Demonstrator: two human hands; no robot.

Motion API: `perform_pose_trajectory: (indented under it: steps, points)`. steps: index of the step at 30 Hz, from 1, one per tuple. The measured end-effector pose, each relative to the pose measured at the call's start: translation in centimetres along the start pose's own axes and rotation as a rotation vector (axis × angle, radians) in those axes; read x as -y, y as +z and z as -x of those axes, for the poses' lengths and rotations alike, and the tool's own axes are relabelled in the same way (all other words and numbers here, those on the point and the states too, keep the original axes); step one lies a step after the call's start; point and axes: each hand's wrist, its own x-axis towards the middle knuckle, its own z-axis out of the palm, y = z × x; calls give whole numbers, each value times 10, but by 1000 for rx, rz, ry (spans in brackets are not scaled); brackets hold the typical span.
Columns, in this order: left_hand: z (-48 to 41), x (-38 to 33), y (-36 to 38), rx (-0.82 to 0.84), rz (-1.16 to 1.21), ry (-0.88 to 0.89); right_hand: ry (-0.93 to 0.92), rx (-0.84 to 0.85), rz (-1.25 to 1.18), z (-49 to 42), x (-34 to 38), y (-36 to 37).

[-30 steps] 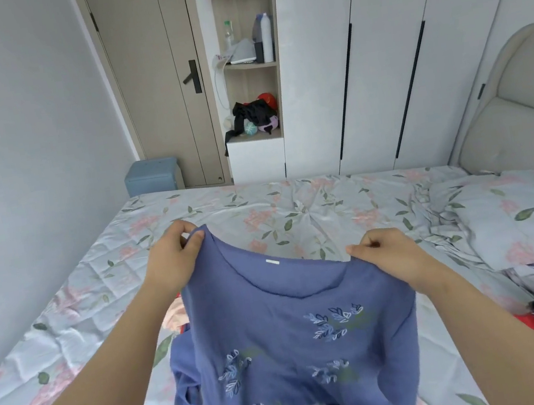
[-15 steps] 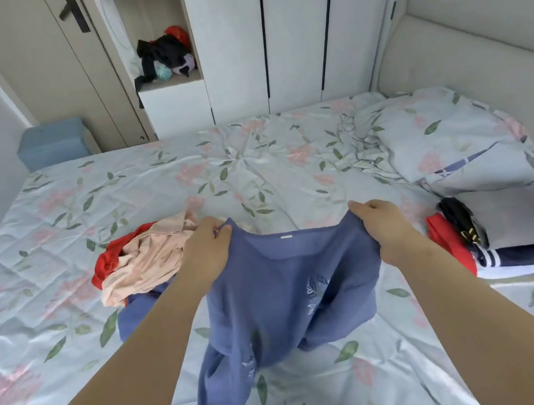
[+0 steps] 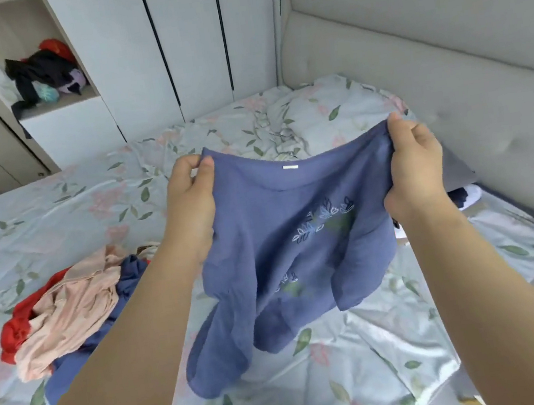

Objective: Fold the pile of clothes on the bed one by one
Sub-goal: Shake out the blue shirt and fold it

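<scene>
A: Hand state?

B: Left hand [image 3: 193, 192] pinches one shoulder of the blue embroidered top [image 3: 285, 241], thumb on the front and fingers curled behind. Right hand [image 3: 416, 166] grips the other shoulder with cloth bunched in its fingers. Neither holds anything else.

A: Where's the top relative to them?

B: Strung between them, held up over the bed [image 3: 52, 213]. The neckline runs hand to hand. The long axis drops from the hands, down and back toward the person. One sleeve hangs lowest on the left. Can't tell if it touches the sheet.

A: Next move?

B: My guess is to lay it flat. There's bare sheet directly underneath, so lower it straight down. Grip is symmetric, so neither hand leads. The pile of unfolded clothes [image 3: 65, 301] sits just left of the left forearm, so keep the sleeve off it. Pillow [image 3: 325, 117] and headboard [image 3: 444, 54] lie beyond the hands.
</scene>
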Motion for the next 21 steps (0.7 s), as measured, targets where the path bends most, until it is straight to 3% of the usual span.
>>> perform_pose_trajectory:
  steps: [6,11,16,21]
  points:
    - [12,51,19,174,-363,-122,244,118,404,2,-58,-30]
    - [38,82,27,241,-418,-254,392,131,615,21,-111,-51]
    - [62,96,36,328,-411,-330,586,204,371,43,-130,-47]
    - [70,99,44,431,-301,-413,629,295,273,54,-135,-37]
